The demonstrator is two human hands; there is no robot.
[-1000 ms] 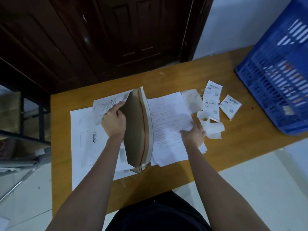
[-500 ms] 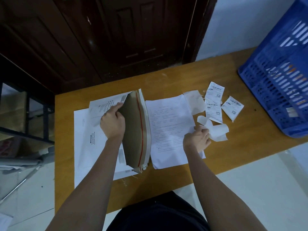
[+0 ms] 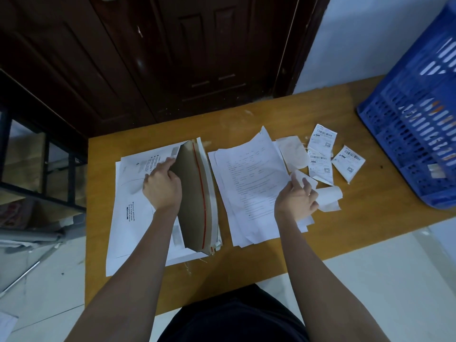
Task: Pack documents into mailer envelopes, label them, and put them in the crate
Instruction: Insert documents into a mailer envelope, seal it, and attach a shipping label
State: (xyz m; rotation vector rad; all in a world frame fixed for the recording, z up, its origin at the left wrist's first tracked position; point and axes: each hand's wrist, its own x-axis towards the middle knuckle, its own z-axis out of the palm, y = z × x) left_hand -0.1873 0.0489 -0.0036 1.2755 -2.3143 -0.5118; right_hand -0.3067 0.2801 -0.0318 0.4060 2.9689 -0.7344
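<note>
Dim, cool indoor light, soft shadows, wide-angle bending at edges — slightly soft focus

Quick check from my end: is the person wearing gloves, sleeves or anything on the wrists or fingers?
No gloves: the left hand and right hand are bare, and both forearms are uncovered up to the frame edge. No watch or wristband shows. Rings are too small to tell. A dark garment covers the torso.

Orange-brown wooden table (image 3: 271, 114). On it: white flat mailer envelopes (image 3: 133, 218) stacked at left; loose stack of printed white document sheets (image 3: 249, 183) centre; small white barcode labels (image 3: 320, 154) right; blue perforated plastic crate (image 3: 417, 134) on far-right edge.
</note>
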